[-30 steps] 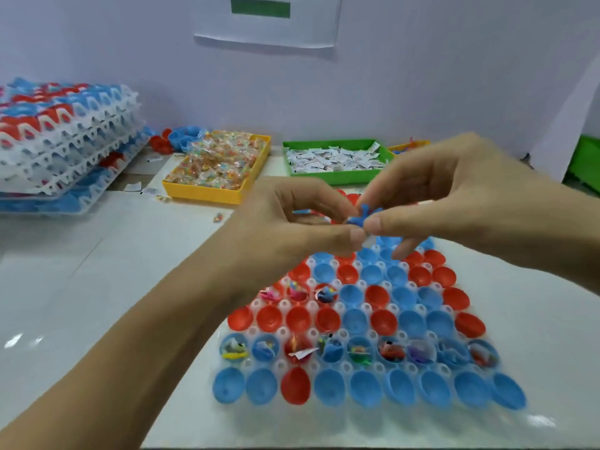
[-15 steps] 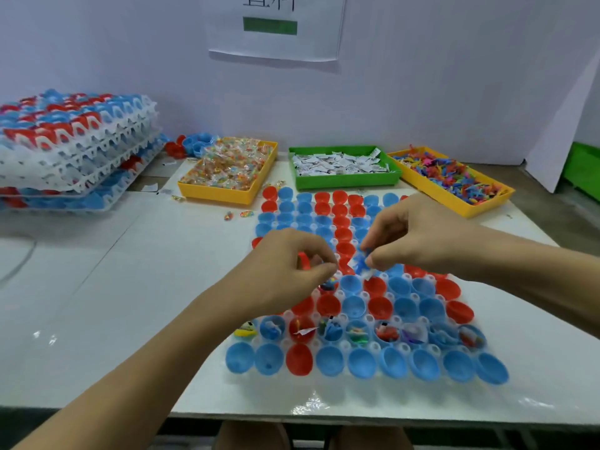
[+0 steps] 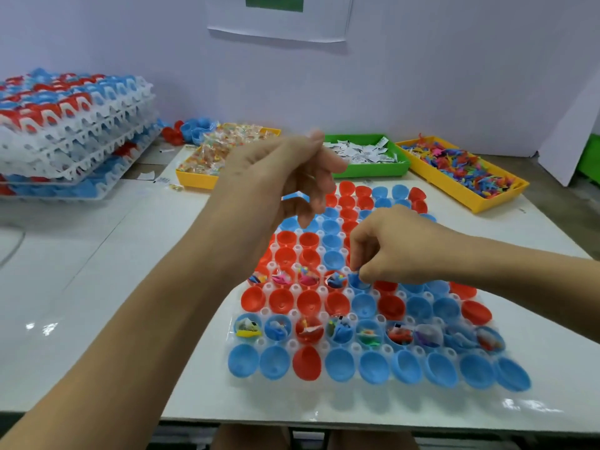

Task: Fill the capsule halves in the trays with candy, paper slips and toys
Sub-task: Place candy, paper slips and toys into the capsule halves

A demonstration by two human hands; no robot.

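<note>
Head view: right hand (image 3: 386, 251) pinches small blue toy into blue capsule half (image 3: 358, 282), mid-tray (image 3: 324, 381) on surface, w/ filled halves to its left; left hand (image 3: 285, 177) raised above, fingers loosely curled, apparently empty; next: release, fetch more from far bins.

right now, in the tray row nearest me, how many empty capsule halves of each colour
blue capsule halves: 8
red capsule halves: 1
total: 9
</note>
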